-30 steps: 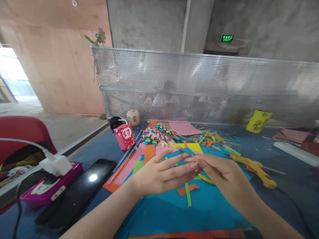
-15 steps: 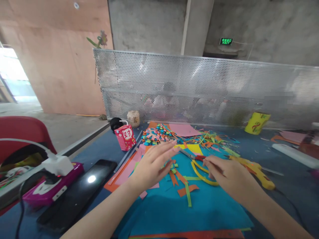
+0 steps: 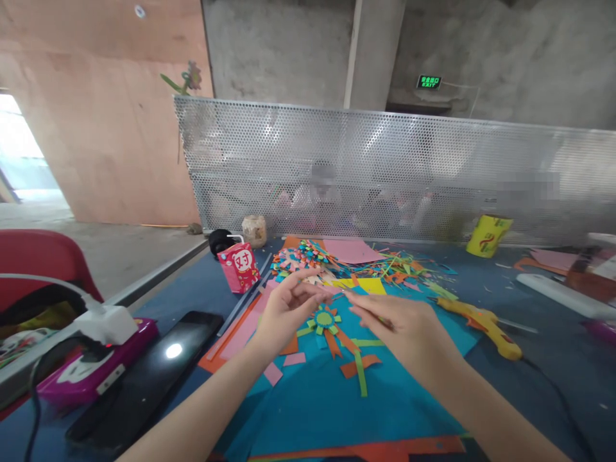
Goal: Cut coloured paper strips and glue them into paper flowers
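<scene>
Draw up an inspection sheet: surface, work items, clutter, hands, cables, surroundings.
Surface: blue table, with a blue paper sheet on it.
Work items: green-centred paper flower with orange tails.
Clutter: paper strips, drink carton, phone, yellow glue gun.
Hands: left hand and right hand near the flower, fingertips close; grip unclear.
Cables: glue gun's cord; white cable at the power strip.
Surroundings: perforated screen, red chair, exit sign.

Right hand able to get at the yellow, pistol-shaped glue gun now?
Probably yes: the yellow glue gun lies to the right of the right hand, with nothing standing between them; whether that hand must first let something go is unclear.
</scene>
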A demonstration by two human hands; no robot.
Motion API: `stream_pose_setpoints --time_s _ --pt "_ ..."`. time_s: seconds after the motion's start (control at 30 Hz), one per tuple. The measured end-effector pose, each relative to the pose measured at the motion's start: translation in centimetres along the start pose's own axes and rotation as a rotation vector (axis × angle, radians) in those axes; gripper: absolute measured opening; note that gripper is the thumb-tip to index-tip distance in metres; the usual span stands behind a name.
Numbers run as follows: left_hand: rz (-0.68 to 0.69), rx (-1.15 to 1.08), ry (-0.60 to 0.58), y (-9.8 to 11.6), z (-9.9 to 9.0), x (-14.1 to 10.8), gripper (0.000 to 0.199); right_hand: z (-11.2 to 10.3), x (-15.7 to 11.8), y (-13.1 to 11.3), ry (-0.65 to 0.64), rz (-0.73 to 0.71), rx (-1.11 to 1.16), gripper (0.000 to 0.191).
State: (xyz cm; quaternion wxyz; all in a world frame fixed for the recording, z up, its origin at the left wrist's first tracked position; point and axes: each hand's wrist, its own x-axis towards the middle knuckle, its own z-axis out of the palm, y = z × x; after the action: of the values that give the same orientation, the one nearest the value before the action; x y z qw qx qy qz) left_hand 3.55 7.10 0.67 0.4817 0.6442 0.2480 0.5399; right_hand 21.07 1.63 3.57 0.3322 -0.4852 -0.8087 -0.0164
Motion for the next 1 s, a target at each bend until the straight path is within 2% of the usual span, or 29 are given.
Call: stream_pose_setpoints --time_s 0.17,0.4,0.53,0.73,0.83,1.0 --pt "-0.081 -0.013 -0.07 0.0 0.1 -0.2 0.039 1.4 1.1 -0.6 0.041 -0.067 -0.013 0.024" --pt "-0.151 -0.061 -0.108 0.7 0.3 -0.5 0.039 2.3 0.7 0.1 0.095 -0.121 -0.123 0.023" --pt "-0.183 -0.106 -0.127 0.7 0.5 -0.4 0.04 2.0 0.8 0.5 0.058 -0.026 -0.067 0.02" --pt "-0.139 -0.154 -0.047 0.2 0.4 -0.1 0.044 -0.1 0.7 0.0 -0.015 0.16 0.262 0.014" --pt "-0.137 -0.14 -0.052 0.1 0.3 -0.1 0.038 -1.5 0.0 -0.5 -0.148 0.256 0.39 0.025" --pt "-0.146 -0.056 -0.059 0.3 0.2 -0.2 0.026 -4.0 -2.9 0.3 -0.623 0.455 0.395 0.037"
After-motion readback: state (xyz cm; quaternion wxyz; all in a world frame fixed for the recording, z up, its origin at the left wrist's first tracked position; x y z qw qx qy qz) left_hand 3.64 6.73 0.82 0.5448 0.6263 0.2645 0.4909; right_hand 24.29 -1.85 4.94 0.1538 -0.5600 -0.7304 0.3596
